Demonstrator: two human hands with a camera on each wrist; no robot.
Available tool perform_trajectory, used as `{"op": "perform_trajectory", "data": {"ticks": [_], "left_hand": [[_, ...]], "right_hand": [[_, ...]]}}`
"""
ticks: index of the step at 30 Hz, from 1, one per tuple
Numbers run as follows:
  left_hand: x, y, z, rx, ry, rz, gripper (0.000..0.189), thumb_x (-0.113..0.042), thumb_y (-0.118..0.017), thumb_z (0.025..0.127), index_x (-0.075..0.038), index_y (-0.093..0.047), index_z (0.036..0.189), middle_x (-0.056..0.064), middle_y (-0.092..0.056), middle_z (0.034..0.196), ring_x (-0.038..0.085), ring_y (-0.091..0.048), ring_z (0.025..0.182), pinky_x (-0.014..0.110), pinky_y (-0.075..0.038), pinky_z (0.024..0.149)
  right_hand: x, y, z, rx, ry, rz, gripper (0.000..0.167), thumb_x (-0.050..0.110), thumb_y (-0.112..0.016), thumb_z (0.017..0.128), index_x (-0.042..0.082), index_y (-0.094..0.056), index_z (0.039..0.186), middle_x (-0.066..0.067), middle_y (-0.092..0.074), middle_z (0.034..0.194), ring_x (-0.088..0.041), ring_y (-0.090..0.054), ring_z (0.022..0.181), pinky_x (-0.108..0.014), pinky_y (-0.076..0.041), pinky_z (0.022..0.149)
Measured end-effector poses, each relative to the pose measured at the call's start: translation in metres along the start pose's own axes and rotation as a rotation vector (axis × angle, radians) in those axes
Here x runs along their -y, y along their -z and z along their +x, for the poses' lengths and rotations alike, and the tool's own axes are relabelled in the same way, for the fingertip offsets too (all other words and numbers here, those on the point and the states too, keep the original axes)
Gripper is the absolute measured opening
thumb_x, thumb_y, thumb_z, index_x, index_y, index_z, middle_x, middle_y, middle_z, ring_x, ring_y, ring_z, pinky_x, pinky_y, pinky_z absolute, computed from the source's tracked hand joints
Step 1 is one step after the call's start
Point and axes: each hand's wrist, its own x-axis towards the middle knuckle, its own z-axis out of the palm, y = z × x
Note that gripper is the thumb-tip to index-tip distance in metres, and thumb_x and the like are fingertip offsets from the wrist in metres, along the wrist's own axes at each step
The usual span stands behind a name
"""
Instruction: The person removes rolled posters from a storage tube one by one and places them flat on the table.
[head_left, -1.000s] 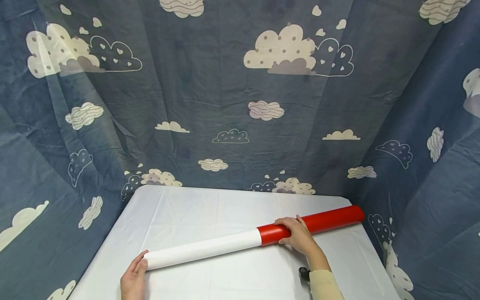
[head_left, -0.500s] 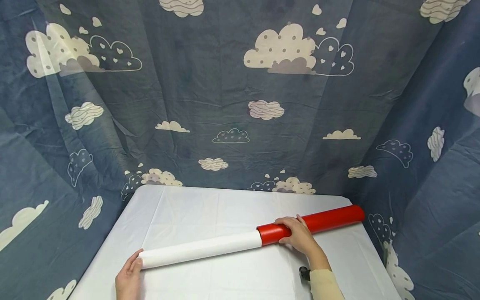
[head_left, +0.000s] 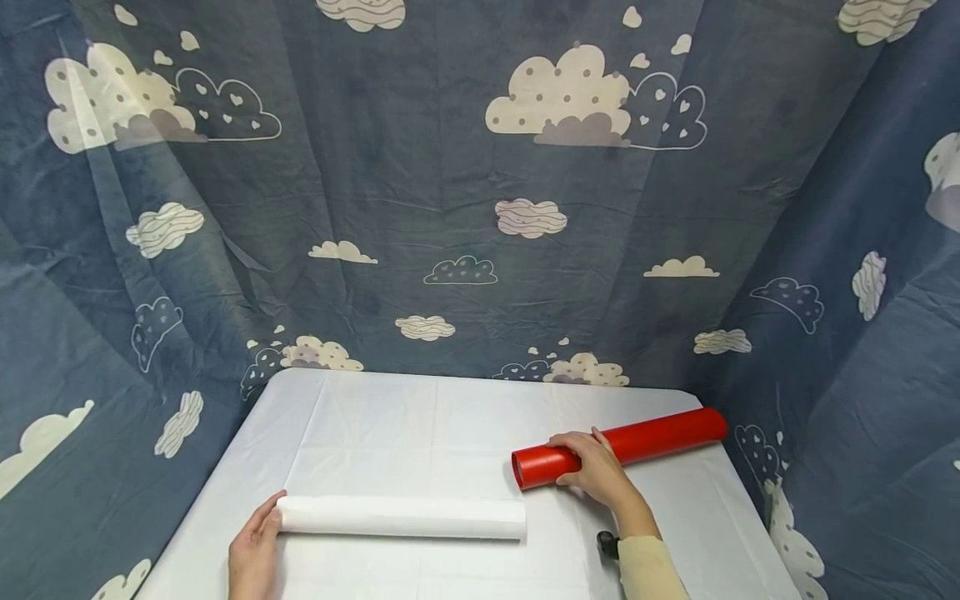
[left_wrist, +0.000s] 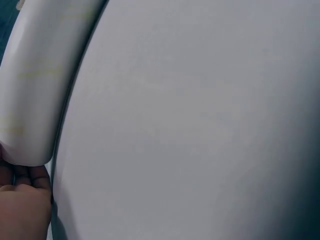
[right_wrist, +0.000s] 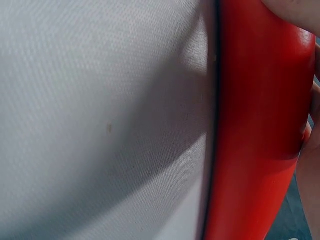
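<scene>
Evidently, round things call for two hands. With my left hand (head_left: 253,550) I pinch the left end of the white roll (head_left: 405,518) between thumb and fingers; holding it at its tip probably lets me swing or steer the whole length while leaving the rest uncovered. The roll stretches almost straight across the desk (head_left: 420,433), though whether its right end rests there or floats slightly above I cannot tell. My right hand (head_left: 600,475) curls over the red tube (head_left: 667,437), thumb on the near side and fingers across the top, close to its hollow mouth, most likely to stop it rolling or sliding. That tube lies slanted towards the desk's right edge, its mouth facing left. The roll's right end sits just nearer me than that mouth, outside the tube and apart from it.
</scene>
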Motion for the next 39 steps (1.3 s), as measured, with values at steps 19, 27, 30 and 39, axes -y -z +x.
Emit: {"op": "perform_trajectory", "data": {"ticks": [19, 27, 30, 39], "left_hand": [[-0.009, -0.003, 0.026, 0.136, -0.005, -0.035, 0.053, -0.033, -0.059, 0.11, -0.011, -0.051, 0.158, -0.045, -0.055, 0.113, 0.028, -0.027, 0.163, 0.045, -0.027, 0.133], [-0.008, -0.007, 0.028, 0.14, 0.001, -0.032, 0.055, -0.037, -0.06, 0.109, -0.011, -0.052, 0.157, -0.045, -0.056, 0.118, 0.03, -0.027, 0.163, 0.046, -0.026, 0.133], [-0.008, -0.007, 0.026, 0.152, 0.003, -0.031, 0.055, -0.038, -0.059, 0.11, -0.012, -0.051, 0.158, -0.04, -0.056, 0.128, 0.028, -0.027, 0.163, 0.044, -0.026, 0.133], [-0.009, -0.008, 0.026, 0.164, 0.001, -0.015, 0.055, -0.037, -0.056, 0.111, -0.011, -0.048, 0.159, 0.003, -0.038, 0.171, 0.029, -0.023, 0.164, 0.046, -0.024, 0.134]], "right_hand": [[0.001, -0.002, 0.003, 0.001, 0.016, -0.006, 0.061, 0.011, -0.097, 0.073, 0.022, -0.073, 0.128, -0.002, -0.075, 0.132, -0.031, -0.062, 0.133, -0.066, -0.019, 0.13], [0.005, -0.005, 0.001, -0.021, 0.002, -0.004, 0.06, 0.014, -0.097, 0.074, 0.024, -0.073, 0.129, -0.001, -0.075, 0.131, -0.03, -0.062, 0.133, -0.065, -0.024, 0.128], [0.007, -0.008, 0.001, -0.038, -0.005, -0.014, 0.06, 0.015, -0.097, 0.074, 0.025, -0.073, 0.129, -0.001, -0.075, 0.131, -0.03, -0.062, 0.132, -0.065, -0.025, 0.127], [0.015, -0.016, 0.001, -0.085, -0.022, -0.035, 0.059, 0.014, -0.096, 0.075, 0.024, -0.073, 0.129, -0.003, -0.075, 0.129, -0.03, -0.063, 0.13, -0.067, -0.029, 0.123]]}}
